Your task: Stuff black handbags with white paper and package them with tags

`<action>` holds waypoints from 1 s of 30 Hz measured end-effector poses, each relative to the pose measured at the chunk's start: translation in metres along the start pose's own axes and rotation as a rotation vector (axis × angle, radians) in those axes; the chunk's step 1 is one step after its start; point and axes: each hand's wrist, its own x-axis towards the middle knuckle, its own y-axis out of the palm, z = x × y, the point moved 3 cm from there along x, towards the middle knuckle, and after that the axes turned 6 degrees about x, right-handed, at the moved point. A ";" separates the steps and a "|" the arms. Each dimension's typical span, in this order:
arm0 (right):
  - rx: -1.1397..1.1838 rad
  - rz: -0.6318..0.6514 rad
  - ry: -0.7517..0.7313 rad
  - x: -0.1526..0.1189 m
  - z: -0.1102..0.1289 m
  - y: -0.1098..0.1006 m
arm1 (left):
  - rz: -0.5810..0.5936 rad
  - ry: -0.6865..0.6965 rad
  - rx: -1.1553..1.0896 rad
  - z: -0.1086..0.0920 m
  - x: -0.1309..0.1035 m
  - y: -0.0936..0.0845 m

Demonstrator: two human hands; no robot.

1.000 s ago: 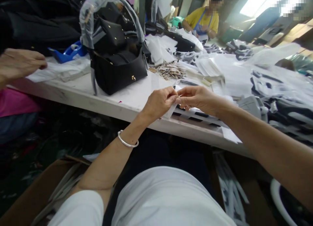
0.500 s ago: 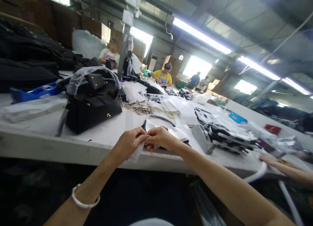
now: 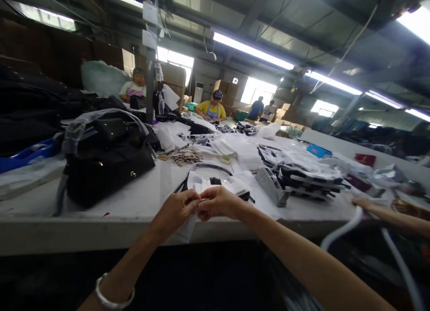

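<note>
My left hand (image 3: 176, 211) and my right hand (image 3: 218, 203) meet fingertip to fingertip just above the table's front edge. Both are closed in a pinch. From the left fingers a thin translucent plastic piece (image 3: 188, 230) hangs down; whether it is a small bag or a strip I cannot tell. What lies between the right fingertips is mostly hidden. Right behind my hands, a black handle loop (image 3: 213, 166) and white wrapping lie on the table. To the left stands a black handbag (image 3: 107, 176) with a gold clasp and plastic-wrapped handle.
A heap of thin tan pieces (image 3: 184, 155) lies beyond my hands. At right are a grey holder (image 3: 270, 185), stacked black-and-white pieces (image 3: 309, 179) and a blue box (image 3: 318, 150). A co-worker's hand (image 3: 364, 203) holds a white strip (image 3: 344, 230). Other people work farther back.
The view has turned slightly right, so the table things sit farther left. My hands stay pinched together, and the plastic piece still hangs from the left one.
</note>
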 end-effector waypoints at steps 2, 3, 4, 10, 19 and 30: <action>-0.017 -0.051 0.014 -0.003 -0.004 -0.007 | -0.006 0.001 0.040 -0.004 0.001 0.004; -0.019 -0.068 0.010 -0.006 -0.005 -0.011 | -0.008 -0.002 0.056 -0.006 0.002 0.005; -0.017 -0.073 0.000 -0.008 -0.006 -0.013 | -0.011 -0.009 0.064 -0.007 0.002 0.007; 0.004 0.023 -0.050 -0.023 -0.007 -0.020 | -0.021 -0.090 -0.030 -0.006 0.005 0.018; -0.053 -0.068 -0.046 -0.024 -0.008 -0.024 | -0.008 -0.095 0.026 -0.007 0.008 0.033; -0.197 -0.210 -0.044 -0.014 -0.021 -0.043 | -0.033 -0.014 0.777 -0.010 0.014 0.058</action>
